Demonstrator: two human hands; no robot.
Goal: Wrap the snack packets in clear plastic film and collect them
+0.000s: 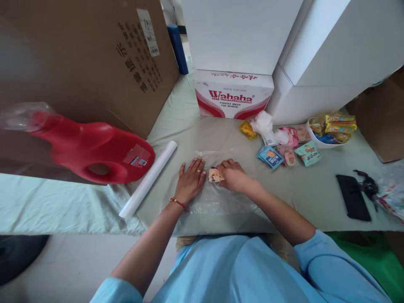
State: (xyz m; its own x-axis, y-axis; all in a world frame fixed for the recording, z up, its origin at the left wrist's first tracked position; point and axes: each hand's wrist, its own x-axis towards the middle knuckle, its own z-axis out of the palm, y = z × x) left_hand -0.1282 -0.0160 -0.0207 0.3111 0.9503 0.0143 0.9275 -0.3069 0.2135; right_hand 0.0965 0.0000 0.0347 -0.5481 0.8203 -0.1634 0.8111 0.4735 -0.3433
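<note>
A clear plastic bag (221,202) lies flat on the grey-green cloth in front of me. My left hand (190,181) rests flat on its left part, fingers stretched out, a ring on one finger and a red thread at the wrist. My right hand (234,174) is curled, its fingers pinching a small snack packet (215,175) that lies on or in the bag. A white roll (148,179) lies just left of my left hand.
A red jug (94,151) lies on its side at left, before a large brown carton (78,54). A Wahaha box (233,94) stands at the back. Snack packets (284,147) and a white bowl (318,141) of snacks lie right; farther right a black case (352,197).
</note>
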